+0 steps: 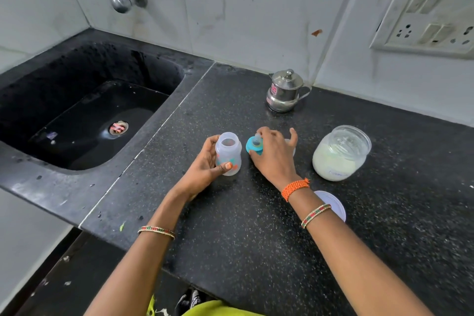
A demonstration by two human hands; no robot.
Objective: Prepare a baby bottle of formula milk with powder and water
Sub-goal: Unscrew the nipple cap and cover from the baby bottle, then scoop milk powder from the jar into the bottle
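Risks first: the bottle stands upright and uncapped on the worktop, looks empty, and sits not far from the sink edge; a nudge from the left hand could likely tip it, being light. The teal teat cap is just beside the bottle on its right, and if it gets set teat-down on the speckled worktop it may pick up dirt, a hygiene worry for a baby feed. The powder jar is open, well right of the cap, its white lid lying flat nearer the person and partly hidden under the right forearm; a sleeve or bangle sweeping past could knock powder out or drag the lid. The steel pot with its own lid on stands further back, presumably water; cannot tell contents. Grip: the left hand's grip is wrapped round the bottle body, thumb in front, fingers behind, clamped lightly. The right hand has fingertips pinched together on the cap, little finger raised free; cannot tell whether the cap rests on the worktop or is lifted.
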